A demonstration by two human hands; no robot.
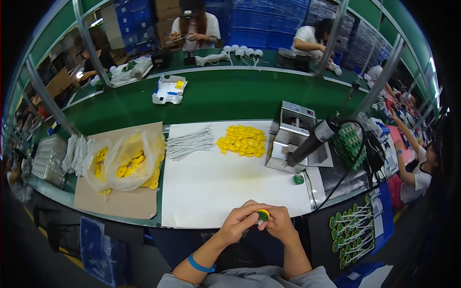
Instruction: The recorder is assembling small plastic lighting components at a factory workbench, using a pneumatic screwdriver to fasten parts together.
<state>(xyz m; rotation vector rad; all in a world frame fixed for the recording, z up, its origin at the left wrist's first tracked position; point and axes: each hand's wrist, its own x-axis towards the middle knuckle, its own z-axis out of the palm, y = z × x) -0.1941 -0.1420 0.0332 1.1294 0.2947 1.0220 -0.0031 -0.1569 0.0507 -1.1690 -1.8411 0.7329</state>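
Close to the table's front edge, my left hand (239, 222) and my right hand (280, 222) meet around a small round green circuit board with a yellow disc behind it (262, 216). Fingers of both hands are closed on its rim; a small white part shows at its lower edge. Beyond them on the white sheet (211, 197) lie a heap of yellow plastic discs (241, 141) and a bundle of white wires (190, 144). A small green round piece (298, 179) sits to the right, beside a metal bench machine (293, 134) with a black cylinder (314, 139).
Left is a plastic bag of yellow discs (132, 163) on cardboard (91, 199). Finished-looking green discs with white wires (353, 230) lie lower right, below stacked green boards (349, 146). A white tray (169, 90) rests on the green belt (225, 93); co-workers sit beyond it.
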